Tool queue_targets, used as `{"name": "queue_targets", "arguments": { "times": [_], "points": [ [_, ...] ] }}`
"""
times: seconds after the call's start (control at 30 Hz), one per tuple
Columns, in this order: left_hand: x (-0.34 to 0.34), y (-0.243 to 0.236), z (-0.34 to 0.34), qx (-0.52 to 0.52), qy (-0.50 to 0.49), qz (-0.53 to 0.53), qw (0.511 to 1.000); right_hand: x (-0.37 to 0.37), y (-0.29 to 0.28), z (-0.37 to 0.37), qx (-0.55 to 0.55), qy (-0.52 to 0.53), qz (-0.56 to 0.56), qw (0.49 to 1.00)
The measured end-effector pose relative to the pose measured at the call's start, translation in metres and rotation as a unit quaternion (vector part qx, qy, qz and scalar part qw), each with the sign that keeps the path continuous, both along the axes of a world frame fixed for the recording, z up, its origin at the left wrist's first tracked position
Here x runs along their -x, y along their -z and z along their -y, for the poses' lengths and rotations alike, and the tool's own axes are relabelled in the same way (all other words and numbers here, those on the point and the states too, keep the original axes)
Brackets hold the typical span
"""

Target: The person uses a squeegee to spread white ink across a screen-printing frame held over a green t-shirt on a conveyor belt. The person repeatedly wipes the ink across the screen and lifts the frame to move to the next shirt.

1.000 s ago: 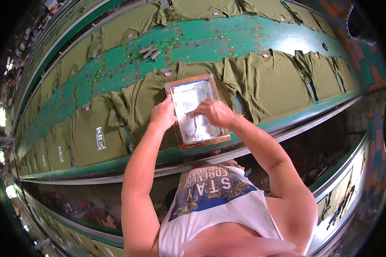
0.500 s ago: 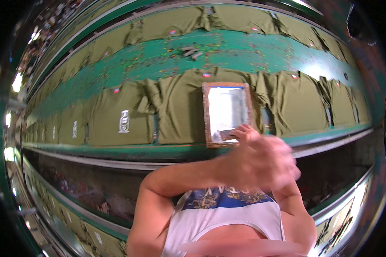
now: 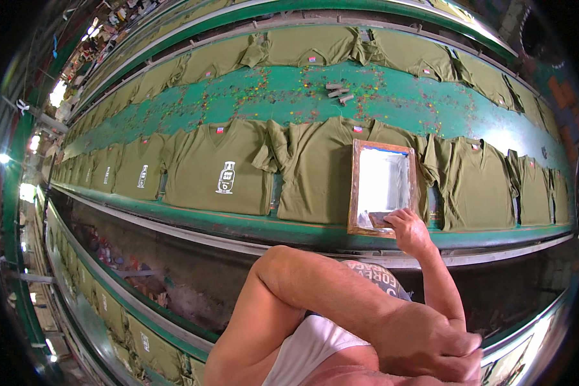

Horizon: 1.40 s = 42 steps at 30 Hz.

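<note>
The right grip (image 3: pixel 410 229), right of centre in the frame, pinches one end of a brown squeegee (image 3: pixel 379 220) between thumb and fingers. The left grip (image 3: pixel 453 350), at lower right, has its fingers curled; its inner side is hidden, so whether it holds anything cannot be determined. It does not steady the wooden frame (image 3: pixel 354 186).

Risk, as judged: with one hand on the squeegee and none bracing the frame, a sideways push could shift the frame and smear or double a mark. An off-centre grip could let the squeegee tilt and press unevenly. White matter along the lower rim could be dragged onto cloth or fingers.

Container: the wooden frame acts as a shallow open tray, right of centre. Inside lie a white, ink-like coating (image 3: pixel 374 174) and, at its lower end, the squeegee. Glare hides the coating's depth.

Beneath the frame is an olive shirt (image 3: pixel 318 174), its left part exposed. Left of it, another olive shirt (image 3: pixel 199 167) bears a white bottle-shaped print (image 3: pixel 225 178); contact with that could smudge it if wet, which cannot be confirmed. The green bench (image 3: pixel 251 106) carries colour flecks and, at upper middle, grey blocks (image 3: pixel 336 92).
</note>
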<state>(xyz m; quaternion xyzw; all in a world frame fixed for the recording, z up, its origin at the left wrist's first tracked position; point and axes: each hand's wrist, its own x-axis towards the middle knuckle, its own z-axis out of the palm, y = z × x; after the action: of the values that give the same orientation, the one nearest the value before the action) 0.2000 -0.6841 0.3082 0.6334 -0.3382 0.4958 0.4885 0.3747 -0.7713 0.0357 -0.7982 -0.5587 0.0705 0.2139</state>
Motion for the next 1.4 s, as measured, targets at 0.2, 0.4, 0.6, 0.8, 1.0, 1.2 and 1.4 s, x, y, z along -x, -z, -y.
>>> {"name": "queue_targets", "arguments": {
  "times": [0.2,0.4,0.6,0.8,1.0,1.2,1.4],
  "points": [
    [-0.006,0.071,-0.057,-0.272,0.067,-0.041,0.959,-0.025,-0.012,-0.006,0.054,-0.022,-0.026,0.998],
    [-0.054,0.227,-0.123,-0.027,-0.212,-0.267,0.940,-0.084,-0.018,-0.029,0.008,-0.013,-0.088,0.996],
    [-0.073,0.332,-0.149,0.182,-0.314,-0.495,0.790,-0.130,0.002,-0.077,0.004,0.059,-0.012,0.998],
    [-0.085,0.356,-0.156,0.188,-0.361,-0.570,0.714,-0.161,0.015,-0.106,-0.028,0.065,0.005,0.997],
    [-0.089,0.365,-0.175,0.258,-0.281,-0.650,0.658,-0.139,0.015,-0.082,0.019,0.003,-0.020,1.000],
    [-0.090,0.367,-0.181,0.283,-0.253,-0.657,0.651,-0.056,0.010,-0.027,0.039,-0.026,-0.011,0.999],
    [-0.090,0.368,-0.180,0.283,-0.252,-0.651,0.657,-0.034,-0.011,-0.006,0.038,-0.052,-0.065,0.996]
  ]
}}
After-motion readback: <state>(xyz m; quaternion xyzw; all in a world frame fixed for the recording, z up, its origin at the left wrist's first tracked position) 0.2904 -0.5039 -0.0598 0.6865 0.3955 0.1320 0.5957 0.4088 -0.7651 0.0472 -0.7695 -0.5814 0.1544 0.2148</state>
